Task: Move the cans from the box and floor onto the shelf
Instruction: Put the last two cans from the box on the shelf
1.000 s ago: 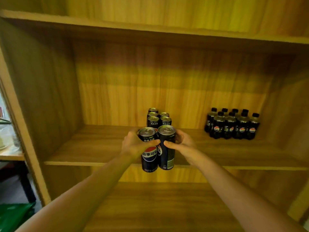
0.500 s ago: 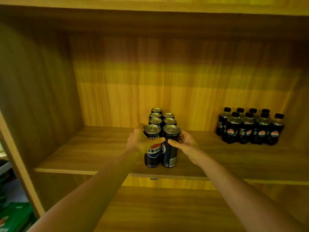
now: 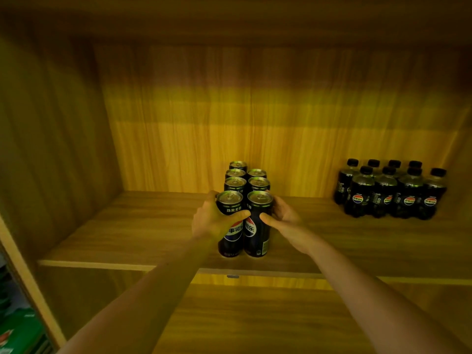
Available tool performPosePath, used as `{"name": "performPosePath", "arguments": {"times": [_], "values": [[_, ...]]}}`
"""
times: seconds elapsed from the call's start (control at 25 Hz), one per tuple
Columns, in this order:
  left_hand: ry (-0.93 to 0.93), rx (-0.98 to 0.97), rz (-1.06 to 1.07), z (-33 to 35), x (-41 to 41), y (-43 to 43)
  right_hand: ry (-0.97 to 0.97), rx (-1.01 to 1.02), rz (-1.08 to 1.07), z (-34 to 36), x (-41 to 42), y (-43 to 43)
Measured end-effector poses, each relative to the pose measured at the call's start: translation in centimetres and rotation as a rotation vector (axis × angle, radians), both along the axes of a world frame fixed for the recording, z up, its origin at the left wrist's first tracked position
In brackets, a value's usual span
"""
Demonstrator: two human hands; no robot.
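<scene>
We're holding 2 tall slim cans side by side on the wooden shelf (image 3: 127,231), 1 per hand. The left grip (image 3: 212,221) is curling round the left can (image 3: 229,242), thumb lying across the label. The right grip (image 3: 283,215) is curling round the right can (image 3: 258,236), thumb pressing its front, fingers hidden behind. The 2 cans are touching each other, standing upright w/ bases down just behind the shelf's front edge, approx. mid-width. Both are dark glossy metal cylinders w/ silver pull-tab lids, a red-white-blue round logo & white characters.

Directly behind, 5 rear cans (image 3: 258,184) are standing upright in a tight block: 2 rows of 2, plus 1 at the very back on the left. We're seeing mostly their lids.

Well apart on the right, small dark plastic bottles (image 3: 388,192) are clustering near the back wall. They have black screw caps, rounded shoulders & round logo labels; the exact no. is hard to count.

The unit is flat matte wood-grain board throughout. A lower shelf (image 3: 255,315) is showing below, w/ a small metal fitting (image 3: 232,276) under the upper board's front edge. A green thing (image 3: 20,328) is showing bottom-left, too blurred to tell.
</scene>
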State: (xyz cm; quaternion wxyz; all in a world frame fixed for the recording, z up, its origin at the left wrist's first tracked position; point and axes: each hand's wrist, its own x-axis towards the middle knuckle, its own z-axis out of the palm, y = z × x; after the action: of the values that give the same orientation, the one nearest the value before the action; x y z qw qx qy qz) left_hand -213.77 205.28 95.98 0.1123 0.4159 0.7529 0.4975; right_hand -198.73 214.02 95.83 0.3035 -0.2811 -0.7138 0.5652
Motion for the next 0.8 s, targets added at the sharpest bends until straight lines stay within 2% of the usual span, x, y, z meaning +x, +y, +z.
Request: {"name": "performPosePath", "arguments": {"times": [0.16,0.24,0.28,0.36,0.44,0.52,0.64,0.8], "values": [[-0.174,0.092,-0.112,-1.9,0.0,-0.1,-0.067,0.007,0.035,0.1,1.2,-0.8],[-0.220,-0.004,-0.164,-3.7,-0.7,-0.8,-0.168,0.024,-0.020,-1.0,1.1,-2.0],[-0.177,-0.099,-0.161,-4.9,-1.2,-1.1,-0.198,0.026,-0.082,-2.0,0.7,-2.6],[0.053,-0.312,-0.114,-7.1,-1.5,-1.5,-0.235,0.016,-0.209,-3.9,-0.3,-3.6],[0.272,-0.393,-0.043,-8.2,-1.2,-1.5,-0.379,0.147,-0.310,-6.1,-1.4,-3.6],[0.297,-0.357,0.003,-8.4,-1.0,-1.1,-0.384,0.197,-0.321,-7.2,-1.9,-2.6],[0.270,-0.346,0.015,-8.4,-1.1,-0.8,-0.300,0.163,-0.271,-6.6,-1.4,-2.2],[0.313,-0.378,-0.009,-8.3,-1.1,-0.5,-0.391,0.069,-0.079,-6.6,-0.4,-0.7]]}}
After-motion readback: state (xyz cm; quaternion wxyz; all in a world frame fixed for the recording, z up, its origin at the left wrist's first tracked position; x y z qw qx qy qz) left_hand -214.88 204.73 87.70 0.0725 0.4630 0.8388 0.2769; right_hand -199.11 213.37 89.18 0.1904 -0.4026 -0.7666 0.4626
